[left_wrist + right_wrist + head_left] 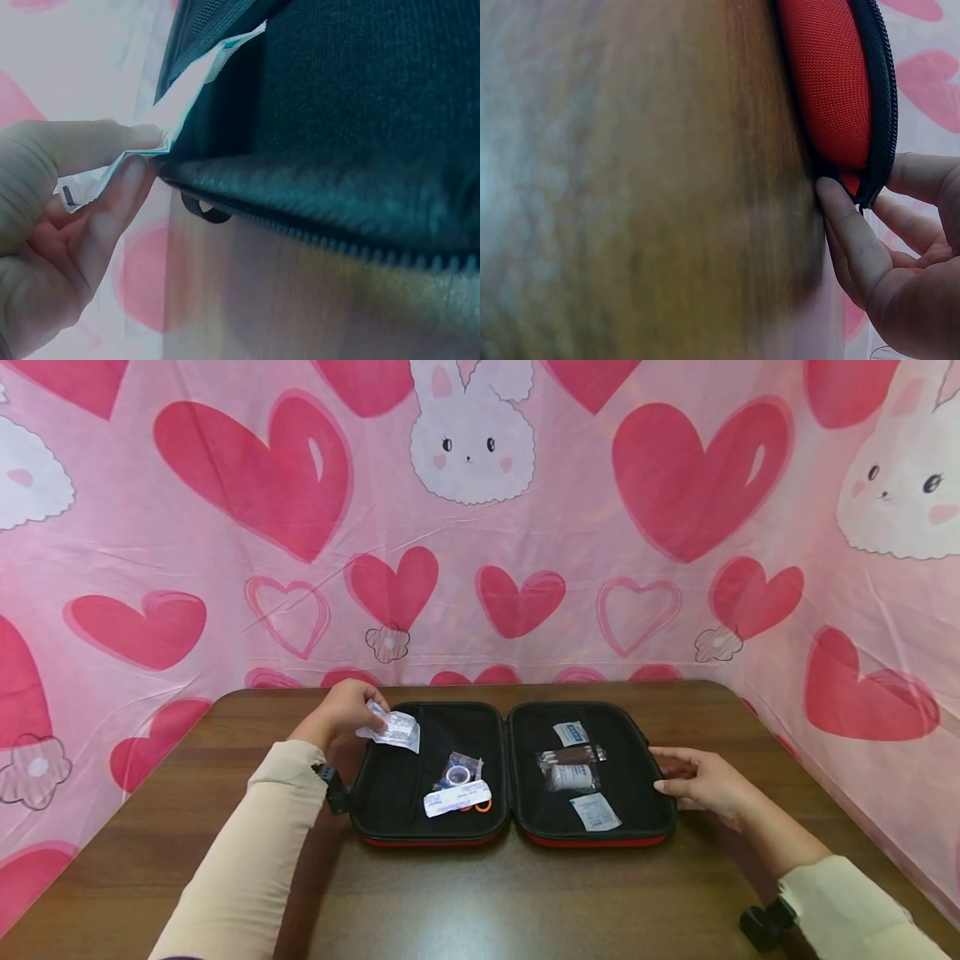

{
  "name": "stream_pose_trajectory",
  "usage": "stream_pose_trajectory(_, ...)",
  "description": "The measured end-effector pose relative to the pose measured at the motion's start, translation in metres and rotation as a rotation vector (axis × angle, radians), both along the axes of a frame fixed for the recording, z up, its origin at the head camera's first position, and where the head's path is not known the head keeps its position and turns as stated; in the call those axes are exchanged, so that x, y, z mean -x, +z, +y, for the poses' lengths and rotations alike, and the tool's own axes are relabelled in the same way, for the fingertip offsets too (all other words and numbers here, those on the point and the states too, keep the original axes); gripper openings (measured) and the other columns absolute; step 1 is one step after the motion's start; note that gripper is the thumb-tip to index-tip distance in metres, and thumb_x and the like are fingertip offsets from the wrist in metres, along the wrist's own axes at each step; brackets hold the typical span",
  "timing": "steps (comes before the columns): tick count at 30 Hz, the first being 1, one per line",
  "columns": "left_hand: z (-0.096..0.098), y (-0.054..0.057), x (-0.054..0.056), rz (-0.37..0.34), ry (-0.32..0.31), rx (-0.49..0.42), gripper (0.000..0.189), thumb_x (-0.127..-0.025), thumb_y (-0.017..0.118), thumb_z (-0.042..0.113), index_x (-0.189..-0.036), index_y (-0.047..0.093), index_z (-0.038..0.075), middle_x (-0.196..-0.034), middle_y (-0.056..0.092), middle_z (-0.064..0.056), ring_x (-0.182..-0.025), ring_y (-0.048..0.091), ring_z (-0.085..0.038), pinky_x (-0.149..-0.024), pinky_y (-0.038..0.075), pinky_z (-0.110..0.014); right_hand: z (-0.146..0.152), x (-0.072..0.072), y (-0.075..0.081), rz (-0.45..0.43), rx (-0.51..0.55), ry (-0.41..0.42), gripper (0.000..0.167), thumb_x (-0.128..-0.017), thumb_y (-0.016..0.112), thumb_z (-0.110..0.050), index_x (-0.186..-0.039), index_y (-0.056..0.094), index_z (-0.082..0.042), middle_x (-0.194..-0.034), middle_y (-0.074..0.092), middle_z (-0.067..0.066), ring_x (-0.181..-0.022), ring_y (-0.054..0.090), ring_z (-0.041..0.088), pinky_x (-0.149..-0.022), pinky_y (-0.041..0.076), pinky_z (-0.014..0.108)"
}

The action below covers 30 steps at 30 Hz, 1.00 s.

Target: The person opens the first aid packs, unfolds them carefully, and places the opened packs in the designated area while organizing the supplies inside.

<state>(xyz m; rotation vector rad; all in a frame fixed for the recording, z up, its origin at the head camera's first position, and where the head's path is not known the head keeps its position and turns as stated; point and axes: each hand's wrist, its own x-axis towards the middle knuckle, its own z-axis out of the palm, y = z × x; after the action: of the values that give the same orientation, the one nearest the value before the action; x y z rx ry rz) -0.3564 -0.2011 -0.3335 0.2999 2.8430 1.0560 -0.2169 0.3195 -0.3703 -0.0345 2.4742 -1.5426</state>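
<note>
Your left hand: pinching a crinkled white packet between thumb and fingers.
White packet: held at the far left corner of the case, partly over its left half; your left wrist view shows it creased where you grip it.
Your right hand: gripping the right edge of the case, thumb at the rim, with fingertips against its red outer shell in your right wrist view.
Case: spread flat on the desk, black inside, red outside, two halves side by side, with a zip along the rim.
Left half: a white strip packet lies nearest you, with orange loops showing from under it; just beyond are a white ring-shaped roll and a clear bag.
Right half: a small white-and-blue packet is farthest from you, then clear-wrapped sticks, a wrapped white roll and, nearest you, a pale square packet.
Backdrop: pink cloth with hearts and rabbits, behind the desk.
</note>
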Motion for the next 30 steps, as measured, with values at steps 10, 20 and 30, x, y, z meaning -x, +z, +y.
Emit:
stream_pose_trajectory(10, 0.014, -0.003, 0.003, 0.066, -0.037, 0.063, 0.024, -0.070, 0.086, 0.007, -0.089, 0.074, 0.001, -0.088, 0.067, -0.011, -0.086, 0.055, -0.026, -0.068, 0.052, -0.031, 0.000, 0.001, 0.001, 0.003, -0.001, 0.002, 0.071, -0.087, 0.073, -0.010, -0.145, 0.035, 0.009, -0.123, 0.053, 0.032, -0.096, 0.064, 0.027, -0.080, 0.056, 0.047)
stream_pose_trajectory(20, 0.016, -0.006, 0.004, 0.049, -0.029, 0.052, 0.027, -0.071, 0.087, 0.012, -0.093, 0.074, 0.001, -0.093, 0.067, -0.012, -0.090, 0.054, -0.027, -0.072, 0.054, -0.034, 0.001, 0.001, 0.000, 0.002, -0.009, -0.001, 0.072, -0.087, 0.073, -0.011, -0.145, 0.035, 0.009, -0.123, 0.054, 0.032, -0.097, 0.064, 0.027, -0.080, 0.057, 0.047)
stream_pose_trajectory(30, 0.026, -0.004, 0.007, 0.128, -0.116, 0.244, 0.024, -0.060, 0.088, 0.007, -0.080, 0.073, 0.005, -0.079, 0.065, -0.008, -0.079, 0.054, -0.024, -0.063, 0.050, -0.032, 0.001, 0.001, -0.001, 0.000, 0.003, 0.003, 0.073, -0.087, 0.073, -0.011, -0.145, 0.034, 0.010, -0.123, 0.054, 0.032, -0.095, 0.065, 0.026, -0.079, 0.057, 0.046)
